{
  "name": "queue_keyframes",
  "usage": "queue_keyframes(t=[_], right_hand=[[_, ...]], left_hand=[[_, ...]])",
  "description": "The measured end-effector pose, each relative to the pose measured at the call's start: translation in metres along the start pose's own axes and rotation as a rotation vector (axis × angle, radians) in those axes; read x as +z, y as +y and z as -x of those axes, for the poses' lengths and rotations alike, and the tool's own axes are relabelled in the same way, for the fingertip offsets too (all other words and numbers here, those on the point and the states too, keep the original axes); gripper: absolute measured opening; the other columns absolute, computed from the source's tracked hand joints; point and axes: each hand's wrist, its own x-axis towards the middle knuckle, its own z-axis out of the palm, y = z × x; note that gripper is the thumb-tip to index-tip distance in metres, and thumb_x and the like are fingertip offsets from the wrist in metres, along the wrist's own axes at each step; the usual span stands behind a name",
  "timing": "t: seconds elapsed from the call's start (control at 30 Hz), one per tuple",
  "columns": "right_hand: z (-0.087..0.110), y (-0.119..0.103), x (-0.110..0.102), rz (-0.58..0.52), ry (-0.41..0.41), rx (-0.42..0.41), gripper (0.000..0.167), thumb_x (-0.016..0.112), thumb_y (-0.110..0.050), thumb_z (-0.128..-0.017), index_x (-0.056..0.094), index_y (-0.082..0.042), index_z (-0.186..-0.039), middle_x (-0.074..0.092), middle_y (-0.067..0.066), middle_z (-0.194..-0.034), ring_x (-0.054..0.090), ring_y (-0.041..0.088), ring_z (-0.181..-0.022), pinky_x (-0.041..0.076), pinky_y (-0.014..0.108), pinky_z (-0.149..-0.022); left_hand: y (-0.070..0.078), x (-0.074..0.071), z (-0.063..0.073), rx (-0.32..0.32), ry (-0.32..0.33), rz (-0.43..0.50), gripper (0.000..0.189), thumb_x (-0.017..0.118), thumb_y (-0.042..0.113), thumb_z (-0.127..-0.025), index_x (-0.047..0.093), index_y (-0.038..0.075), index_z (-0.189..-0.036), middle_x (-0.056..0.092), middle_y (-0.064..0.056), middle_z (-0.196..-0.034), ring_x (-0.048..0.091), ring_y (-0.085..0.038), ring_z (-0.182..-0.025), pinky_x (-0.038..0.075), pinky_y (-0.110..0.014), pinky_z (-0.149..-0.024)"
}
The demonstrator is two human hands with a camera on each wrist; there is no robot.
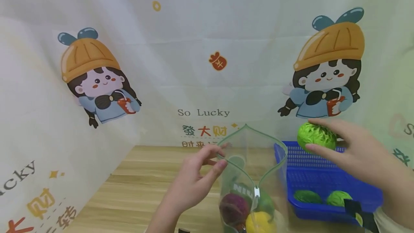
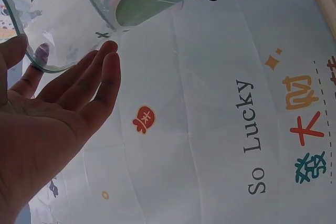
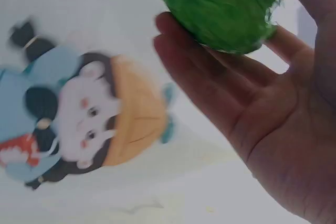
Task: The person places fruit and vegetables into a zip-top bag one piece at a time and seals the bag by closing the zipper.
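Observation:
My right hand (image 1: 362, 150) grips a shiny green toy cabbage (image 1: 315, 136), thumb and fingers around its sides, above the blue basket. The right wrist view shows the same cabbage (image 3: 223, 11) between the fingertips. My left hand (image 1: 194, 179) holds the left rim of a clear, upright zip bag (image 1: 233, 179) whose mouth gapes. In the left wrist view, the green-edged rim (image 2: 58, 70) passes between thumb and index finger, the other fingers outside it. Through the plastic appear a purple round item (image 1: 234, 208), a yellow pumpkin-like item (image 1: 260, 222) and something green (image 1: 266, 204).
The blue basket (image 1: 323, 179) stands right of the bag, holding a dark green item (image 1: 307, 196) and another light green cabbage-like one (image 1: 339, 198). A white slider (image 1: 257, 191) hangs at the bag's front. Behind the wooden table (image 1: 136, 186) hangs a printed cloth (image 1: 194, 74).

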Motion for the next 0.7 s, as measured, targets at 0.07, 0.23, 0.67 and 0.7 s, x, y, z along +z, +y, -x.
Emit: queue_keyframes(t=[0.07, 0.23, 0.67, 0.7], right_hand=[[0.015, -0.015, 0.002, -0.036, 0.138, -0.061, 0.065, 0.091, -0.018, -0.086, 0.064, -0.019, -0.145, 0.071, 0.009, -0.13, 0.059, -0.01, -0.105, 0.054, 0.003, -0.08], [0.024, -0.041, 0.008, -0.124, 0.299, -0.149, 0.078, 0.092, 0.0, -0.08, 0.062, -0.024, -0.148, 0.065, -0.018, -0.135, 0.059, -0.017, -0.112, 0.048, -0.002, -0.091], [0.01, -0.085, 0.045, -0.174, 0.3, -0.343, 0.078, 0.097, -0.009, -0.073, 0.065, -0.018, -0.143, 0.055, 0.006, -0.15, 0.053, 0.005, -0.134, 0.046, 0.001, -0.1], [0.009, -0.087, 0.047, -0.155, 0.285, -0.341, 0.077, 0.097, -0.011, -0.074, 0.065, -0.02, -0.143, 0.057, 0.005, -0.149, 0.055, 0.007, -0.135, 0.046, 0.001, -0.1]], left_hand=[[0.0, 0.001, 0.001, -0.007, -0.006, 0.017, 0.015, 0.061, 0.026, -0.11, 0.066, 0.015, -0.118, 0.064, -0.015, -0.15, 0.077, -0.032, -0.112, 0.066, -0.036, -0.085], [0.003, -0.001, 0.002, 0.018, 0.007, 0.014, 0.014, 0.062, 0.023, -0.109, 0.066, 0.013, -0.116, 0.071, -0.012, -0.138, 0.077, -0.03, -0.11, 0.066, -0.036, -0.088], [0.008, -0.003, 0.005, 0.089, -0.001, -0.034, 0.016, 0.063, 0.023, -0.108, 0.067, 0.011, -0.117, 0.074, -0.007, -0.131, 0.077, -0.023, -0.108, 0.064, -0.038, -0.093], [0.008, -0.003, 0.005, 0.095, -0.002, -0.039, 0.016, 0.063, 0.023, -0.108, 0.067, 0.011, -0.118, 0.074, -0.007, -0.131, 0.077, -0.023, -0.108, 0.064, -0.04, -0.095]])
